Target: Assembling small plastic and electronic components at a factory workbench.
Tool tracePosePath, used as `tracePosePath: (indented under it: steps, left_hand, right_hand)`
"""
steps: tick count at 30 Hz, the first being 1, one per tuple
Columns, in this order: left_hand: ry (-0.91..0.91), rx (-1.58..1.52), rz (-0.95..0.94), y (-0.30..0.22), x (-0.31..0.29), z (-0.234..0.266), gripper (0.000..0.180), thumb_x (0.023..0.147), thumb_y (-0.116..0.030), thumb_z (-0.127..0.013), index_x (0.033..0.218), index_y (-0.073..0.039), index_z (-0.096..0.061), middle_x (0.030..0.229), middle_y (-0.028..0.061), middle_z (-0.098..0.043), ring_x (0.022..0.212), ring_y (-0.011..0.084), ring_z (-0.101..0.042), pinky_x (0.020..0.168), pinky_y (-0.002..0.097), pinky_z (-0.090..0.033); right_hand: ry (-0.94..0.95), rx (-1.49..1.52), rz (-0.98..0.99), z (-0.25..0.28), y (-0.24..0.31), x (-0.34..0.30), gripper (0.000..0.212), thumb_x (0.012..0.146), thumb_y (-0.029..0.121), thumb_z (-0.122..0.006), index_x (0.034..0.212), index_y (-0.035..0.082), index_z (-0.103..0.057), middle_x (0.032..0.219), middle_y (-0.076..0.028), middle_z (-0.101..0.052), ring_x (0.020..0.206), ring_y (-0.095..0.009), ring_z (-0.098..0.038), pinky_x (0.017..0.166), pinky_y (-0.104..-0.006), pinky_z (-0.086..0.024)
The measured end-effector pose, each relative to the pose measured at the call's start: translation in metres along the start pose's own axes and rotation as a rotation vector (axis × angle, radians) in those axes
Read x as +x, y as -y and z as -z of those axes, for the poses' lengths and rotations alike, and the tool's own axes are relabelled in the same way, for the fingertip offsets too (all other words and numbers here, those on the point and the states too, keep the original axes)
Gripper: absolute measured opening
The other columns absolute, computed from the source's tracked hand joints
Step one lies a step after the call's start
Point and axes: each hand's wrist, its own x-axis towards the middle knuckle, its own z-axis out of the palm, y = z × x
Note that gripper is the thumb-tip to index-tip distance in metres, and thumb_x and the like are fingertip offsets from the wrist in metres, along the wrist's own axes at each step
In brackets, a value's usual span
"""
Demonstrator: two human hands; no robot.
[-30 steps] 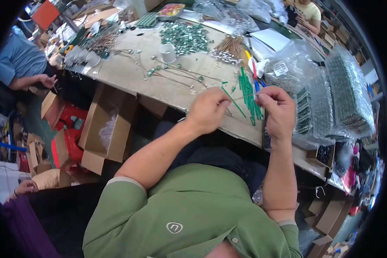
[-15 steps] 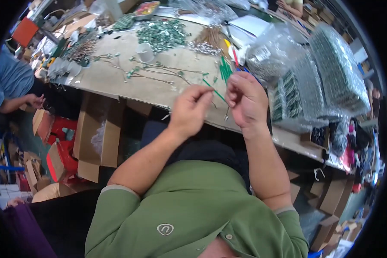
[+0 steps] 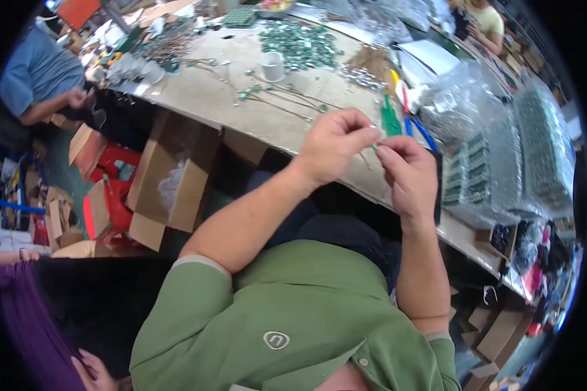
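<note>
My left hand point(image 3: 338, 144) and my right hand point(image 3: 412, 174) meet fingertip to fingertip above the table's front edge. Both pinch a thin green tube point(image 3: 374, 148), of which only a short bit shows between the fingers. A thin wire hangs just below them; its upper part is hidden by my hands. Behind my right hand lies a bundle of green tubes point(image 3: 390, 118), beside pliers with blue handles point(image 3: 421, 132). Several brown cables with small green boards point(image 3: 277, 98) stretch across the table to the left of my left hand.
A white cup point(image 3: 272, 67) stands before a heap of green boards point(image 3: 300, 44). Bubble-wrapped packs point(image 3: 542, 150) pile up at right, near a clear plastic bag point(image 3: 460, 98). An open carton point(image 3: 192, 195) is below the table. Co-workers sit at left and far right.
My hands have come together, and less of the green tube shows between them. The whole scene has shifted right in view. A co-worker's hand now shows at lower left.
</note>
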Motion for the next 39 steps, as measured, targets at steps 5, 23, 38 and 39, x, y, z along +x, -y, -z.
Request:
tracePosePath:
  steps: [5, 23, 38, 39]
  left_hand:
    - [-0.170, 0.162, -0.074, 0.013, -0.008, -0.007, 0.002, 0.095, 0.000, -0.070, 0.095, -0.002, -0.071, 0.086, 0.0013, -0.068, 0.074, 0.0091, -0.055, 0.068, 0.0214, -0.045]
    - [-0.601, 1.370, -0.713, -0.016, 0.059, 0.126, 0.039, 0.084, -0.015, -0.082, 0.118, -0.001, -0.068, 0.108, 0.0139, -0.067, 0.095, 0.0294, -0.063, 0.086, 0.0392, -0.054]
    - [-0.145, -0.371, -0.126, 0.012, 0.041, 0.087, 0.054, 0.087, 0.009, -0.072, 0.135, -0.003, -0.052, 0.127, 0.0200, -0.064, 0.109, 0.0300, -0.068, 0.096, 0.0412, -0.058]
    - [-0.001, -0.493, -0.049, 0.021, 0.036, 0.076, 0.057, 0.085, 0.013, -0.070, 0.136, -0.002, -0.051, 0.129, 0.0195, -0.065, 0.112, 0.0304, -0.069, 0.098, 0.0424, -0.058]
  right_hand:
    - [-0.036, -0.079, 0.166, -0.009, -0.017, -0.001, 0.007, 0.096, 0.005, -0.071, 0.098, -0.001, -0.074, 0.083, 0.000, -0.068, 0.077, -0.008, -0.055, 0.074, -0.0209, -0.045]
    - [-0.047, 0.066, -0.042, -0.005, -0.035, 0.026, 0.008, 0.099, 0.008, -0.068, 0.096, 0.002, -0.072, 0.073, -0.001, -0.063, 0.062, -0.008, -0.053, 0.057, -0.0214, -0.045]
    - [-0.097, 0.352, -0.054, 0.005, -0.060, 0.032, 0.006, 0.098, 0.007, -0.069, 0.097, 0.001, -0.073, 0.070, -0.002, -0.062, 0.058, -0.009, -0.050, 0.053, -0.0212, -0.041]
    - [-0.107, 0.357, -0.057, 0.006, -0.059, 0.031, 0.007, 0.098, 0.007, -0.069, 0.096, 0.001, -0.073, 0.071, -0.003, -0.063, 0.058, -0.009, -0.050, 0.054, -0.0213, -0.041]
